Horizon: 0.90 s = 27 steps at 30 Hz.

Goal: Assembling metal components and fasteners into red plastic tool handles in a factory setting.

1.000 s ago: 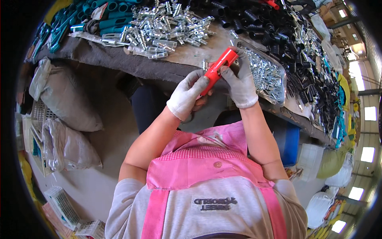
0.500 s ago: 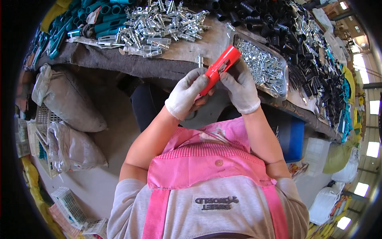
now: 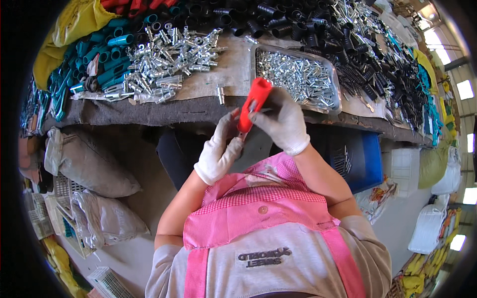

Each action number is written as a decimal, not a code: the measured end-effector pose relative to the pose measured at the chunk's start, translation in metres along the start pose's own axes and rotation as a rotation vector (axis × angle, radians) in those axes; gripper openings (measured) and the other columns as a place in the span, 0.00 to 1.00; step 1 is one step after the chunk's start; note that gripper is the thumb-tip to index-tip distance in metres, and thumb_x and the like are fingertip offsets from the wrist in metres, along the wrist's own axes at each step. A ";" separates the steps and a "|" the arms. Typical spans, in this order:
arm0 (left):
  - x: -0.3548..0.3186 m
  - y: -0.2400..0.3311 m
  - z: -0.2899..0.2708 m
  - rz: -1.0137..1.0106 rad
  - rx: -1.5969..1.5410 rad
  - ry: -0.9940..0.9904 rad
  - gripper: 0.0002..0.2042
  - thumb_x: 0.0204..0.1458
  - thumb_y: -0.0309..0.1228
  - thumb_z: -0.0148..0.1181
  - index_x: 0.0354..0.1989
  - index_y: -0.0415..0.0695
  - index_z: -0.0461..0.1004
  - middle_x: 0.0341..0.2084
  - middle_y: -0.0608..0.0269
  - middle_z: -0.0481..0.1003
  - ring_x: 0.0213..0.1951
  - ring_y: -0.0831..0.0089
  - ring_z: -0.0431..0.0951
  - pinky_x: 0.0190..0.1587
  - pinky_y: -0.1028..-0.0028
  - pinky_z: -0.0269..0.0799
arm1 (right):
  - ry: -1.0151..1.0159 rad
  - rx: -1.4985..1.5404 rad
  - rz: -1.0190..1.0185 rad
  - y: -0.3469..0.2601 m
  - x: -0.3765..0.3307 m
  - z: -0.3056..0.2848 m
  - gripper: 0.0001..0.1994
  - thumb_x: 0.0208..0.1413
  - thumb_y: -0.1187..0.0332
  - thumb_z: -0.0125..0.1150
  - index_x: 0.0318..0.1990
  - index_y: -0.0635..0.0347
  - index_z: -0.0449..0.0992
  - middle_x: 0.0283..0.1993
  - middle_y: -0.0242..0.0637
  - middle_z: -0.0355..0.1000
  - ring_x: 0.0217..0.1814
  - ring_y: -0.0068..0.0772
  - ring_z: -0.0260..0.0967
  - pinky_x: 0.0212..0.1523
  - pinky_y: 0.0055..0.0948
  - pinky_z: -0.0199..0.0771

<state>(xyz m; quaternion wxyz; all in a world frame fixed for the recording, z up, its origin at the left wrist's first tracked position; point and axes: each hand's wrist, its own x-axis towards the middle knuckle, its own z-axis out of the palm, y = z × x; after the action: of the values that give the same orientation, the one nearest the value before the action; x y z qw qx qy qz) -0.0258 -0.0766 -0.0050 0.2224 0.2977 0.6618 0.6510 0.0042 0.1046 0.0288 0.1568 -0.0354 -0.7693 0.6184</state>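
Observation:
A red hollow plastic handle [image 3: 258, 96] is tilted in front of my chest, its wide mouth up and away from me. Near its middle is a slot with a bit of metal showing. My left hand [image 3: 216, 153], in a white glove, is closed around the lower end, where a small metal piece shows by the thumb. With thumb and fingers, my gloved right hand [image 3: 284, 123] grips the handle's side by the slot. Some right fingers are hidden behind the handle. On the table edge ahead stands a single silver metal fitting [image 3: 221, 94].
A metal tray [image 3: 338, 94] of small pins lies just beyond my right hand. Heaps of silver fittings [image 3: 171, 59], teal tubes [image 3: 117, 64] and black sleeves [image 3: 303, 25] cover the table. Below are a blue bin [image 3: 366, 159] and grey sacks [image 3: 89, 159].
Both hands have come down and nearer my body with the red handle, which now stands steeper. The left hand has shifted to its lower end. The view has shifted as well.

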 end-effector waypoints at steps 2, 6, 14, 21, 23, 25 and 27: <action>0.008 -0.002 0.007 0.038 0.018 0.110 0.24 0.58 0.37 0.48 0.60 0.39 0.53 0.38 0.58 0.70 0.36 0.76 0.69 0.40 0.76 0.66 | -0.071 -0.017 0.055 -0.010 -0.007 0.008 0.18 0.44 0.71 0.66 0.43 0.66 0.70 0.38 0.43 0.73 0.40 0.31 0.73 0.43 0.27 0.72; 0.018 -0.005 0.015 -0.262 -0.732 0.220 0.20 0.59 0.42 0.47 0.53 0.41 0.60 0.32 0.60 0.68 0.31 0.76 0.68 0.30 0.77 0.66 | -0.095 -0.023 0.101 0.002 0.024 -0.026 0.11 0.55 0.64 0.57 0.40 0.59 0.74 0.34 0.39 0.75 0.35 0.28 0.73 0.38 0.26 0.72; 0.031 0.007 0.009 -0.461 -1.346 -0.051 0.19 0.60 0.42 0.37 0.49 0.41 0.62 0.25 0.61 0.65 0.22 0.75 0.63 0.22 0.78 0.58 | -0.129 -0.898 -0.193 0.052 0.078 -0.070 0.07 0.49 0.65 0.58 0.34 0.53 0.79 0.37 0.43 0.72 0.40 0.46 0.70 0.42 0.37 0.70; 0.035 0.013 0.017 -0.413 -1.259 -0.025 0.18 0.59 0.42 0.41 0.49 0.40 0.61 0.27 0.60 0.66 0.23 0.75 0.65 0.23 0.79 0.60 | -0.213 -1.084 -0.240 0.045 0.086 -0.073 0.07 0.48 0.65 0.59 0.33 0.57 0.76 0.36 0.40 0.72 0.37 0.41 0.71 0.38 0.33 0.71; 0.036 0.012 0.021 -0.418 -1.149 0.052 0.18 0.59 0.43 0.41 0.48 0.41 0.61 0.28 0.60 0.66 0.24 0.75 0.65 0.24 0.79 0.60 | -0.198 -1.070 -0.205 0.041 0.086 -0.068 0.08 0.47 0.65 0.59 0.32 0.58 0.76 0.34 0.40 0.72 0.35 0.39 0.71 0.37 0.32 0.71; 0.037 0.010 0.024 -0.418 -1.038 0.124 0.17 0.60 0.43 0.41 0.47 0.42 0.61 0.29 0.60 0.66 0.25 0.75 0.65 0.25 0.79 0.61 | -0.189 -1.003 -0.161 0.041 0.085 -0.071 0.07 0.47 0.65 0.59 0.30 0.58 0.76 0.32 0.39 0.72 0.33 0.37 0.71 0.36 0.30 0.71; 0.037 0.004 0.023 -0.386 -1.004 0.176 0.16 0.60 0.44 0.41 0.47 0.44 0.61 0.31 0.61 0.67 0.27 0.74 0.66 0.27 0.77 0.62 | -0.175 -0.782 -0.081 0.041 0.083 -0.077 0.08 0.47 0.63 0.58 0.32 0.55 0.76 0.34 0.39 0.72 0.35 0.40 0.72 0.37 0.33 0.72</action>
<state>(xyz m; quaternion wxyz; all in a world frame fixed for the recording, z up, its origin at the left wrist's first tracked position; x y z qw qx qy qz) -0.0364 -0.0348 0.0015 0.3966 -0.0276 0.3285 0.8568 -0.0581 0.2070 0.0198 0.0896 -0.0092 -0.9578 0.2730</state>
